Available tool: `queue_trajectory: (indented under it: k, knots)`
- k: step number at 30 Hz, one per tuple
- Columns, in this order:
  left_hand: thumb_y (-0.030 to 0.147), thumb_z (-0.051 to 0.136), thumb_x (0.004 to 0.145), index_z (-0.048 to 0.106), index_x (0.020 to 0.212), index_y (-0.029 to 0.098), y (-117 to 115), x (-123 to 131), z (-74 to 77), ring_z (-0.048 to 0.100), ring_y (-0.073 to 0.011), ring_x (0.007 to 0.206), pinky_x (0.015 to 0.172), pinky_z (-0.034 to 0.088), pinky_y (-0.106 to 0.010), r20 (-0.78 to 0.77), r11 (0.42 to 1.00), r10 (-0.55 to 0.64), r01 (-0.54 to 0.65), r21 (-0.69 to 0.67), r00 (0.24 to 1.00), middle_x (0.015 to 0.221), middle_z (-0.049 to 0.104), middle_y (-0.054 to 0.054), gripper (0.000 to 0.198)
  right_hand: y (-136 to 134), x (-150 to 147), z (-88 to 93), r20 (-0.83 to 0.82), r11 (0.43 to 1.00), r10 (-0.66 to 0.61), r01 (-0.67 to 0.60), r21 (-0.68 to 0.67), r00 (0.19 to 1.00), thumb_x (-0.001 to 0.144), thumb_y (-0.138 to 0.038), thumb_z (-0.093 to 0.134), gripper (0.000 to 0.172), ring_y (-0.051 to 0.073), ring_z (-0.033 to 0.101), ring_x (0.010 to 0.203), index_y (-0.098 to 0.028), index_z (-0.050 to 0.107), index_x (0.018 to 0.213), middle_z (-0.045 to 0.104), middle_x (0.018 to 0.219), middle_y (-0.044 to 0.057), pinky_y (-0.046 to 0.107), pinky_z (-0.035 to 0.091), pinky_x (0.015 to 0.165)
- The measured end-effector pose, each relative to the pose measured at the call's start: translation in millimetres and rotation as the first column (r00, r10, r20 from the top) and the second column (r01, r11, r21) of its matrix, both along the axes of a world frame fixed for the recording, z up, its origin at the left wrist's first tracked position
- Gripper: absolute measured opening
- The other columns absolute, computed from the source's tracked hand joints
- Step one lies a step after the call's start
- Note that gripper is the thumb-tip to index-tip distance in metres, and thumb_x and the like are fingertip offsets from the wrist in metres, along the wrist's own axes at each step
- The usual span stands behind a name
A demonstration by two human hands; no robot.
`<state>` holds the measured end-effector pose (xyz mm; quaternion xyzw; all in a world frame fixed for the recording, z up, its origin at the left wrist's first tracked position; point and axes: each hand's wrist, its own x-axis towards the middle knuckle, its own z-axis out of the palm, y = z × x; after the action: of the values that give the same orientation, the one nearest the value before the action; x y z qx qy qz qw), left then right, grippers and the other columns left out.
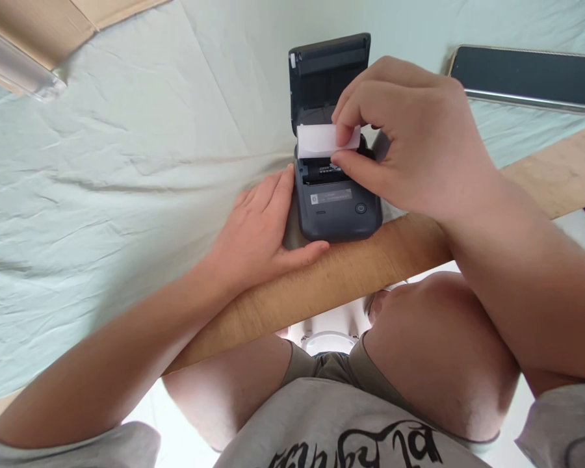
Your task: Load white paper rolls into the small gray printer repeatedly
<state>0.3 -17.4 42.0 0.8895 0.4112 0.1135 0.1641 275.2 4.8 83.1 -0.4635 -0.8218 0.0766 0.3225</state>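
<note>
A small dark label printer [340, 218] lies near the table's front edge with its lid [329, 78] raised. My right hand [409, 133] pinches a white paper roll [316, 140] between thumb and fingers at the printer's open compartment. Whether the roll is fully seated there I cannot tell. My left hand [263, 227] rests on the table against the printer's left side, fingers stretched out and thumb along its front edge. A power button and a grey label show on the printer's front face.
A phone [531, 75] with a dark screen lies at the back right. Cardboard [53, 26] and a clear plastic piece [19, 62] are at the far left. A pale green cloth [151, 130] covers the table, leaving its wooden front edge [292, 299] bare.
</note>
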Motion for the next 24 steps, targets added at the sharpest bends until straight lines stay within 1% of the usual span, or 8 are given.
queue_trajectory:
  k: [4, 7, 10, 13, 16, 20, 22, 24]
  knots:
    - [0.086, 0.073, 0.105, 0.035, 0.192, 0.016, -0.4, -0.1, -1.6, 0.056, -0.0514, 0.176, 0.143, 0.048, -0.067, -0.002, 1.0, 0.0, 0.0, -0.001, 1.0, 0.19, 0.056, -0.028, 0.118, 3.6, 5.3, 3.6, 0.049, 0.999, -0.05, 0.051, -0.005, 0.998, 0.084, -0.015, 0.07, 0.018, 0.025, 0.08, 0.115, -0.026, 0.061, 0.095, 0.085, 0.118, 0.003, 0.043, 0.065, 0.098]
    - [0.087, 0.071, 0.106, 0.034, 0.192, 0.012, -0.5, 0.2, -1.1, 0.055, -0.0528, 0.176, 0.143, 0.048, -0.068, 0.005, 1.0, -0.006, 0.006, -0.014, 1.0, 0.191, 0.054, -0.03, 0.12, 4.6, 7.9, 5.6, 0.05, 0.999, -0.031, 0.032, -0.031, 0.998, 0.084, -0.015, 0.072, 0.019, 0.025, 0.079, 0.11, -0.026, 0.062, 0.095, 0.085, 0.114, 0.002, 0.042, 0.064, 0.097]
    - [0.084, 0.07, 0.106, 0.034, 0.191, 0.01, -0.6, 1.6, 0.3, 0.054, -0.0522, 0.176, 0.143, 0.048, -0.068, 0.007, 1.0, -0.005, 0.005, -0.025, 1.0, 0.191, 0.054, -0.031, 0.119, 5.1, 8.4, 4.8, 0.059, 0.998, -0.015, 0.019, -0.066, 0.998, 0.088, -0.015, 0.072, 0.016, 0.023, 0.075, 0.098, -0.026, 0.067, 0.098, 0.084, 0.114, 0.003, 0.041, 0.063, 0.097]
    - [0.083, 0.073, 0.105, 0.035, 0.191, 0.013, -0.5, 2.8, 0.9, 0.055, -0.0519, 0.176, 0.144, 0.048, -0.069, -0.002, 1.0, -0.001, 0.001, -0.027, 1.0, 0.191, 0.055, -0.028, 0.118, 5.8, 8.2, 2.5, 0.107, 0.997, -0.04, 0.046, -0.057, 0.994, 0.094, -0.022, 0.071, 0.005, 0.021, 0.069, 0.084, -0.026, 0.073, 0.098, 0.081, 0.101, 0.003, 0.042, 0.06, 0.094]
    - [0.081, 0.074, 0.105, 0.036, 0.191, 0.015, -0.2, 2.8, 0.2, 0.055, -0.0524, 0.177, 0.144, 0.049, -0.07, -0.006, 1.0, 0.001, -0.002, -0.024, 1.0, 0.191, 0.055, -0.027, 0.115, 4.3, 8.3, 2.1, 0.097, 0.999, -0.039, 0.042, -0.033, 0.994, 0.096, -0.026, 0.069, 0.008, 0.019, 0.068, 0.079, -0.026, 0.076, 0.097, 0.079, 0.092, 0.002, 0.041, 0.059, 0.092]
    - [0.086, 0.074, 0.105, 0.028, 0.194, 0.022, -1.4, 2.7, 0.4, 0.055, -0.0501, 0.178, 0.144, 0.051, -0.068, 0.047, 1.0, 0.014, -0.013, -0.027, 0.999, 0.195, 0.052, -0.023, 0.12, -3.0, 11.8, 4.4, 0.032, 0.998, 0.053, -0.054, 0.022, 0.998, 0.093, -0.027, 0.062, 0.016, 0.02, 0.077, 0.09, -0.026, 0.078, 0.095, 0.083, 0.098, 0.001, 0.04, 0.058, 0.087]
    - [0.085, 0.074, 0.106, 0.026, 0.195, 0.024, -3.1, 3.7, 1.2, 0.058, -0.047, 0.176, 0.143, 0.053, -0.064, 0.071, 1.0, 0.01, -0.008, -0.028, 0.997, 0.194, 0.053, -0.02, 0.118, -6.1, 16.0, 3.9, 0.055, 0.992, 0.116, -0.118, 0.034, 0.992, 0.095, -0.03, 0.06, 0.02, 0.022, 0.081, 0.099, -0.028, 0.079, 0.097, 0.085, 0.102, -0.001, 0.044, 0.061, 0.092]
    - [0.075, 0.075, 0.11, 0.036, 0.193, 0.029, -5.2, 5.1, 1.4, 0.062, -0.0442, 0.171, 0.14, 0.056, -0.063, 0.072, 1.0, -0.014, 0.014, 0.003, 0.997, 0.187, 0.061, -0.018, 0.103, -7.0, 20.8, 1.5, 0.095, 0.984, 0.175, -0.178, 0.029, 0.98, 0.095, -0.033, 0.062, 0.018, 0.025, 0.084, 0.108, -0.031, 0.079, 0.097, 0.086, 0.104, -0.001, 0.051, 0.063, 0.102]
